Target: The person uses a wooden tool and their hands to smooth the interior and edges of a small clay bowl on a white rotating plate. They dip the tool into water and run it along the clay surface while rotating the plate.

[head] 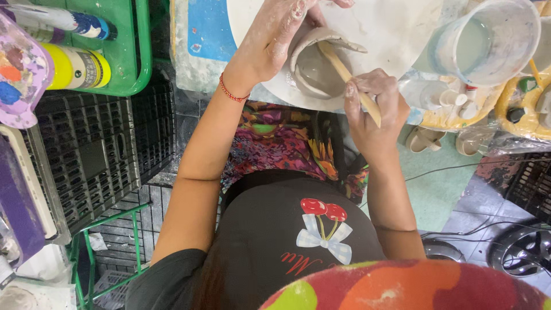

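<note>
small grey wet-clay bowl (321,66) on round white board (390,28), just left of clear water cup (488,40). left hand (275,40) cupping outer wall, fingers curled. right hand (373,109) pinching thin wooden stick (347,74), tip inside. best: light strokes, wall braced.

Bright, even light from overhead falls on the scene, with soft shadows and little glare. The centre is sharp. Edges bend with wide-lens distortion, and the coloured cloth (402,287) at the bottom blurs.

Clay bowl (318,66) on round board (396,34), water tub (488,37) right, crate (86,149) left.
</note>
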